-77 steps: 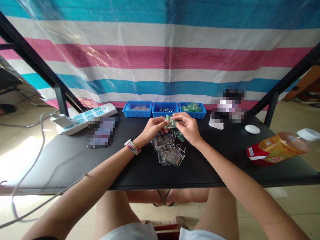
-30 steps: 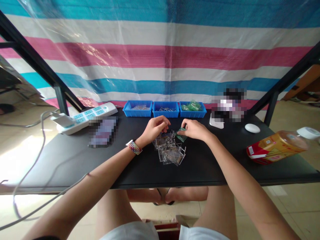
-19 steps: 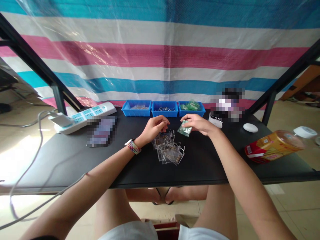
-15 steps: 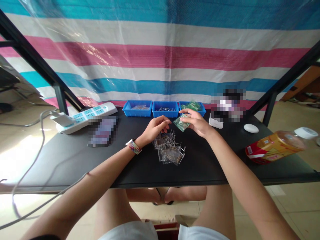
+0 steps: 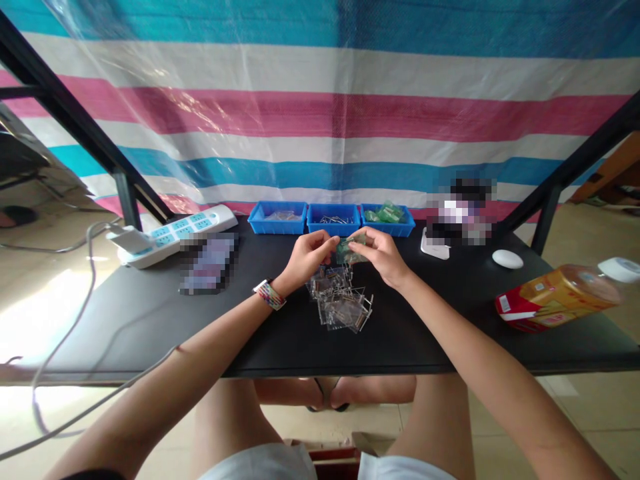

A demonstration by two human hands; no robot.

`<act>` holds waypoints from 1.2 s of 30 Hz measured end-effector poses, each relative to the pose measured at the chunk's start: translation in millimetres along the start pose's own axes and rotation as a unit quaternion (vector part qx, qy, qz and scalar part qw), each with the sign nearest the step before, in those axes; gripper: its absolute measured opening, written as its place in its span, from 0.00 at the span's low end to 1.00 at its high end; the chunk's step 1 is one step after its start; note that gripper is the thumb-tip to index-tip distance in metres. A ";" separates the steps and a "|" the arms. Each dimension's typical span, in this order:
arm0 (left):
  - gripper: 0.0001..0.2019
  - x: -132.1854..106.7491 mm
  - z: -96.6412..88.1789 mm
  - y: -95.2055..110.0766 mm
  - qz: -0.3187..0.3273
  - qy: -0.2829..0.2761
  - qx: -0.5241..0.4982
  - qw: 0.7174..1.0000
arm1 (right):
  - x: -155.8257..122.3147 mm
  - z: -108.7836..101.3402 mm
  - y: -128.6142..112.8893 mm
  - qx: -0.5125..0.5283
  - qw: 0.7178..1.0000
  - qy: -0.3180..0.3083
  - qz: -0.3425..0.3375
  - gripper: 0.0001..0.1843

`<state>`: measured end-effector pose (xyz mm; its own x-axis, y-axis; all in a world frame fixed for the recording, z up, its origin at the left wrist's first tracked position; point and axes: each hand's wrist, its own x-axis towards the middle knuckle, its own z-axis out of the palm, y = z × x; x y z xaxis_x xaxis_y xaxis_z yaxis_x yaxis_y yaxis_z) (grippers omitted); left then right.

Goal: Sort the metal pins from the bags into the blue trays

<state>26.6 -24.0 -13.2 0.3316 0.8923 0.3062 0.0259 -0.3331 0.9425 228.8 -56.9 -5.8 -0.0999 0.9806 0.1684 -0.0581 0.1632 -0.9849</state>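
- Centrally, above the black table (image 5: 425, 343), a small green packet (image 5: 351, 251) is up between the two hands, just beyond the heap of clear packets and in front of the blue trays.
- The right hand (image 5: 384, 255) pinches this packet from its right side, thumb against the near face, the fingers curved over behind.
- The left hand (image 5: 311, 257) is mostly closed, thumb drawn to the curled fingers at the packet's left edge; whether it grips that edge or merely touches it is hard to tell, as the fingers hide the spot.
- A patterned band (image 5: 270, 295) circles the left wrist.
- Below the hands lies a loose heap of clear packets (image 5: 343, 310), with thin metallic pieces showing in and among them.
- Three blue trays stand in a row along the far edge: the left tray (image 5: 277, 229) bears clear packets, the middle tray (image 5: 333, 229) thin metal pieces, the right tray (image 5: 389, 230) green packets mounded above its rim.
- To the left sits a white power strip (image 5: 183, 232) with a plug in it.
- To the right are a white oval object (image 5: 508, 259) and a bottle (image 5: 555, 298) lying on its side.
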 end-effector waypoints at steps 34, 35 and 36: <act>0.07 2.6 -4.0 -12.7 0.006 -0.018 0.058 0.998 | 37.1 -63.2 11.7 -0.612 0.756 0.136 -0.189 0.18; 0.08 3.1 -4.9 -12.4 0.010 -0.030 0.081 0.996 | 36.7 -62.7 14.4 -0.629 0.744 0.127 -0.188 0.19; 0.08 3.5 -5.7 -12.1 0.020 -0.048 0.110 0.993 | 36.0 -61.8 15.6 -0.635 0.738 0.127 -0.190 0.19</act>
<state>22.1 -15.1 -22.8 0.4242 0.8476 0.3189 0.2130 -0.4356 0.8746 285.6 -12.4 -17.6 -0.1165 0.8003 0.5881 0.9601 0.2423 -0.1396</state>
